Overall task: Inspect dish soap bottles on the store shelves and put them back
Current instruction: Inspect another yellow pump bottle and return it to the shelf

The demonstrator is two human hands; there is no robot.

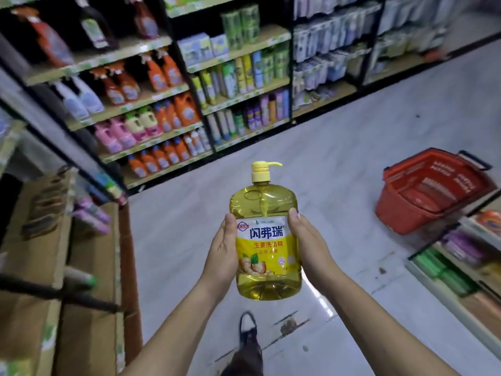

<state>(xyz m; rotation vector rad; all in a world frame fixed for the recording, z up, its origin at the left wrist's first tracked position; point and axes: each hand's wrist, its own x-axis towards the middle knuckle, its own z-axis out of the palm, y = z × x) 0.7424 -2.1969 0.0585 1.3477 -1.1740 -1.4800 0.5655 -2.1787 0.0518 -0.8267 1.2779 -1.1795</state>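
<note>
A large yellow dish soap bottle (267, 240) with a yellow pump top and a yellow-and-white label is held upright in front of me, label facing me, above the aisle floor. My left hand (223, 251) holds its left side, with the thumb lying along the label's edge. My right hand (309, 245) holds its right side the same way. The fingers of both hands reach behind the bottle and are hidden.
Shelves (151, 96) full of orange, pink and white cleaner bottles stand at the back left. Cardboard boxes (92, 294) line the left. A red shopping basket (433, 191) sits on the floor at the right, beside a low shelf (461, 267). My foot (248, 329) is below.
</note>
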